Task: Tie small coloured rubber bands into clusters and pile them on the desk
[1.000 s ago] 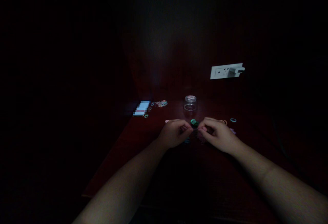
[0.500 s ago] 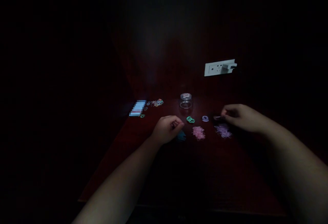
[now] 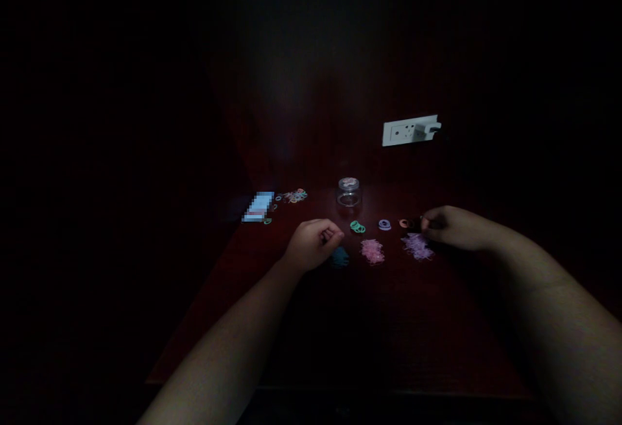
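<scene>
My left hand (image 3: 315, 243) is curled closed beside the blue pile of small bands (image 3: 339, 257); whatever its fingers may hold is too small to make out. Over the right side, my right hand (image 3: 446, 226) has its fingers pinched together just above the purple pile (image 3: 418, 247), next to some orange-pink rings (image 3: 404, 223). Nothing between those fingertips can be told for sure. Between the hands lie a pink pile (image 3: 372, 251), green rings (image 3: 357, 227) and lilac rings (image 3: 384, 225).
A clear lidded jar (image 3: 348, 193) stands behind the rings. Farther left are mixed coloured bands (image 3: 295, 196) and a lit phone (image 3: 258, 206) on the dark red table (image 3: 311, 334). A wall socket (image 3: 411, 131) holds a plug.
My right hand has moved slightly down, nearer the purple pile, and the orange-pink rings beside it show more clearly. The whole view has shifted a little; my left hand stays curled.
</scene>
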`<state>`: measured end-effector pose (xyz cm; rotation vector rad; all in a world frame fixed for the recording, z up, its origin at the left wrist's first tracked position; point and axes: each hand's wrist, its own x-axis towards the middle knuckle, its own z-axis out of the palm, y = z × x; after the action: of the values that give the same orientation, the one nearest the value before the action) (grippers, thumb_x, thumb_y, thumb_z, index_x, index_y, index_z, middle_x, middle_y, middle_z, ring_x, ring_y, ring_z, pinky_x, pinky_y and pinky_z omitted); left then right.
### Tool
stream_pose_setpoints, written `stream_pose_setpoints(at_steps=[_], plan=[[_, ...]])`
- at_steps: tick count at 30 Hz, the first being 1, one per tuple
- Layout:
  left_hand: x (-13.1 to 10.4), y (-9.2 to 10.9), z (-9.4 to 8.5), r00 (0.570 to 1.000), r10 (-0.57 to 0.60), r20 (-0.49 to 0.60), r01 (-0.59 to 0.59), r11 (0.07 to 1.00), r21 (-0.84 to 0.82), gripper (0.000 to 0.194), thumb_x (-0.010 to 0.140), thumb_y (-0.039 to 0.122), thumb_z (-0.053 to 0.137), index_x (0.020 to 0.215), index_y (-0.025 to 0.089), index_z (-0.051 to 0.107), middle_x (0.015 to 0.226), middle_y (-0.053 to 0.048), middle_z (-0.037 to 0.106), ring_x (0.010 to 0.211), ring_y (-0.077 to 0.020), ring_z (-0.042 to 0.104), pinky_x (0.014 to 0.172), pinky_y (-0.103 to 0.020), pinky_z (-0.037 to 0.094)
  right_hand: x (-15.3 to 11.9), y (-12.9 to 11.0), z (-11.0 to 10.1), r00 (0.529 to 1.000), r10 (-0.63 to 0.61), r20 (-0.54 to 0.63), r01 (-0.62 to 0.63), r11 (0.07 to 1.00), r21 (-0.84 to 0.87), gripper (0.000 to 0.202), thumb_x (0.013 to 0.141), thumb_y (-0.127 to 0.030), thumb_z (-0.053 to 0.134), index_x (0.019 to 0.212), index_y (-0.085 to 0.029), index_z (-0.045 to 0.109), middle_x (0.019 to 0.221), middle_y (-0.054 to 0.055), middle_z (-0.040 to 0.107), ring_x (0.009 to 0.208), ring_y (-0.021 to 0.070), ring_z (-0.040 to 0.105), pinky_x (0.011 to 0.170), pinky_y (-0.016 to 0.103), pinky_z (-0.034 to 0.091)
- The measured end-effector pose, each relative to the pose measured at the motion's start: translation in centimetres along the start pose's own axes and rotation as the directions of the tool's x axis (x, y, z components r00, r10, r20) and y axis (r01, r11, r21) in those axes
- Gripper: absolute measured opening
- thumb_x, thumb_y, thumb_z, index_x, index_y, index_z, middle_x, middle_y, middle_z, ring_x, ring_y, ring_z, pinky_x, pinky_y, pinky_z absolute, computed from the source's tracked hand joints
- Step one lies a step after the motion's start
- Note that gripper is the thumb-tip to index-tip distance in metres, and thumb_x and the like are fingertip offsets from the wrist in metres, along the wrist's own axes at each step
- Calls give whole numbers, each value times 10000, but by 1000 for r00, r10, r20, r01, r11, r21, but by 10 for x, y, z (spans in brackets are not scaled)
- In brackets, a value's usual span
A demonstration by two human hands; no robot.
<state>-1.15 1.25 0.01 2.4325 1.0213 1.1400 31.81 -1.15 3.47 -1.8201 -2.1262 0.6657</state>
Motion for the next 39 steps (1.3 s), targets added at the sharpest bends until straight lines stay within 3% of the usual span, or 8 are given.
stream_pose_setpoints(at_steps=[10,17,21,26,32,39], plan=[[0,0,0,1000,-1,-2,1,1000,-7,157,859,283,611,768,174,678,680,5,648,591,-89,552,578,-205,438,-2,3,-1,998,8,60,-8,1000,13,107,692,-293,610,757,-208,618,694,8,661,619,164,588,581,281,439],[0,-1,0,1000,9,2,-9,1000,-7,148,857,272,611,774,171,682,690,4,656,596,-86,559,573,-198,432,7,1,6,984,-29,-176,8,993,-118,199,796,-322,536,882,-206,674,886,61,734,778,212,665,724,320,492],[0,0,-1,1000,18,5,-18,1000,-8,153,861,270,606,769,172,678,690,4,658,591,-87,554,570,-202,431,13,7,12,988,-47,-147,27,991,-131,233,811,-327,535,894,-219,724,945,56,755,851,225,687,786,321,504],[0,0,-1,1000,19,20,-18,1000,-15,153,865,273,603,777,174,680,688,2,658,592,-91,557,574,-207,436,14,7,13,996,3,-90,-14,992,-122,213,790,-299,560,872,-217,738,897,56,760,792,222,688,749,321,504],[0,0,0,1000,25,16,-25,1000,0,146,861,272,610,778,176,683,687,2,658,601,-93,560,577,-208,437,9,-3,13,998,-19,-65,10,990,-142,236,778,-370,565,835,-213,732,794,42,747,717,206,678,663,299,495],[1,-1,0,1000,18,16,-18,1000,-7,156,863,282,606,772,177,676,688,4,656,596,-93,557,576,-213,436,10,-1,14,998,-26,-49,20,992,-128,234,745,-363,590,831,-219,755,836,37,761,754,210,687,711,309,504]])
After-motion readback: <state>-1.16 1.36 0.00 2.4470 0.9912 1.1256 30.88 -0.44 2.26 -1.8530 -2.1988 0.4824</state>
